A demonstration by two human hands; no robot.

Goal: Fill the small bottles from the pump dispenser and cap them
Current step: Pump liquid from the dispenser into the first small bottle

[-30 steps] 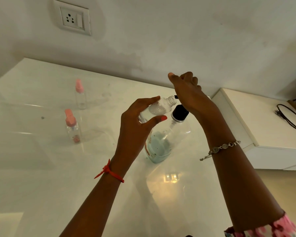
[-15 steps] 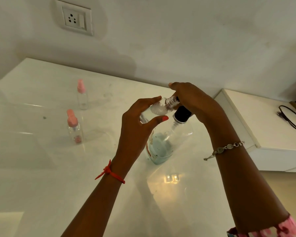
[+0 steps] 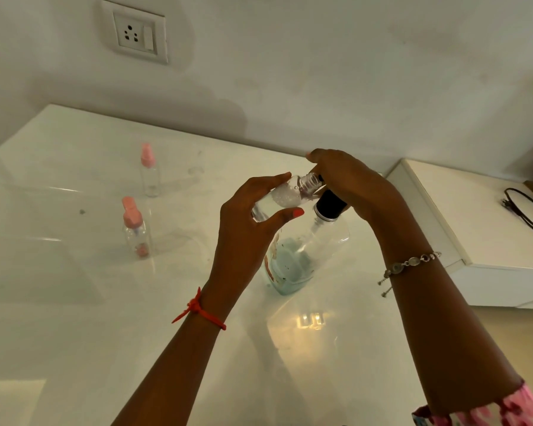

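Left hand [image 3: 250, 232] holds an uncapped small bottle [image 3: 282, 199] tilted, its threaded neck up beside the black collar of the pump dispenser [image 3: 302, 256], which stands on the white table [image 3: 74, 318]. Right hand [image 3: 354, 184] curls over the pump head. Left of these stand a near pink-capped bottle [image 3: 135, 230] and a far pink-capped bottle [image 3: 150, 172], both upright.

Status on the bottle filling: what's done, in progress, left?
Done: far bottle and near bottle wear pink caps; fill unclear. In hand: left hand holds an uncapped bottle tilted at the dispenser; right hand grips its top. Left: finish filling, then cap it; its cap isn't visible.
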